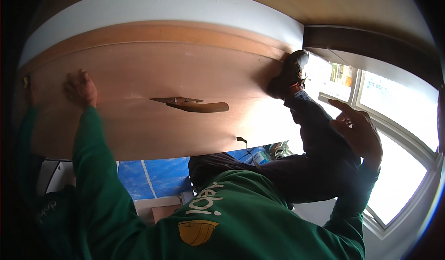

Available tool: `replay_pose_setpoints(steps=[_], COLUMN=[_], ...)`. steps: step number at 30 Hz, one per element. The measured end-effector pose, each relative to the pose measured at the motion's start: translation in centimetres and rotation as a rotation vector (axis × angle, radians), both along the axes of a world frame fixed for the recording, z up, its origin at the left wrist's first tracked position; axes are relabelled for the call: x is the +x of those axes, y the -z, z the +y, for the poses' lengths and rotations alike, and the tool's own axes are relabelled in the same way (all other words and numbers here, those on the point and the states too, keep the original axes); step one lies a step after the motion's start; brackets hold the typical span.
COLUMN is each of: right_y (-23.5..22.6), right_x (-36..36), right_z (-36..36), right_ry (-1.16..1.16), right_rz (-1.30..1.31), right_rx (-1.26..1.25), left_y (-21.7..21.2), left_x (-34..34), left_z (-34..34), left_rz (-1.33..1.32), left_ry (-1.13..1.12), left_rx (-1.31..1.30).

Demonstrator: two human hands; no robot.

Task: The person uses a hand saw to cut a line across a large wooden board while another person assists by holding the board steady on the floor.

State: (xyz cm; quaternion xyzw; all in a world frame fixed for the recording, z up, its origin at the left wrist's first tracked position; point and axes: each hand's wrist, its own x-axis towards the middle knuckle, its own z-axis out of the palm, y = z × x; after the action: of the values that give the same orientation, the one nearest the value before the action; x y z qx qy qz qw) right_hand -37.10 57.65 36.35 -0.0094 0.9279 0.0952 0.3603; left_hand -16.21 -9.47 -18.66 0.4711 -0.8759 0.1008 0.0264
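Observation:
A large brown wooden door panel [139,121] with a curved lever handle [194,105] fills the middle of the view. My left hand [81,88] rests flat against its upper left part, gripping nothing. My right hand [359,132] hangs free in front of the window, fingers spread, touching nothing. A leg in dark trousers [315,135] rises from below, and its dark shoe [289,75] presses on the door's upper right edge.
A second green sleeve [25,135] reaches up to the door's far left edge. Blue sheeting [157,176] shows below the door. A bright window with a white frame [403,167] is at the right. A white band [162,7] runs above the door.

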Motion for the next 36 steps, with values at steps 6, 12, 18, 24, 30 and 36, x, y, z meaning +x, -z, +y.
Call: replay_pose_setpoints(steps=[6,12,18,24,30,36], right_y=[0.0,0.0,-0.1,-0.1,-0.4,-0.4], right_x=[0.1,0.0,0.0,0.1,0.2,-0.2], right_z=[0.1,0.6,0.6,1.0,0.5,-0.2], right_ry=[0.010,0.034,0.035,0.032,0.036,0.064], right_rz=[0.002,-0.004,-0.014,-0.007,-0.004,-0.020], right_rx=[0.017,-0.017,-0.030,-0.040,-0.007,-0.014], left_y=[1.6,1.2,0.6,0.6,-0.7,1.5], left_x=[0.6,-0.2,-0.5,-0.6,-2.3,0.0], left_z=[-0.1,0.6,1.1,1.5,3.2,0.5], left_rz=[0.248,0.249,0.208,-0.168,-0.282,0.207], left_ry=[0.098,0.059,-0.014,0.054,-0.009,0.072], left_rx=[-0.126,-0.086,-0.030,-0.220,-0.119,-0.126])
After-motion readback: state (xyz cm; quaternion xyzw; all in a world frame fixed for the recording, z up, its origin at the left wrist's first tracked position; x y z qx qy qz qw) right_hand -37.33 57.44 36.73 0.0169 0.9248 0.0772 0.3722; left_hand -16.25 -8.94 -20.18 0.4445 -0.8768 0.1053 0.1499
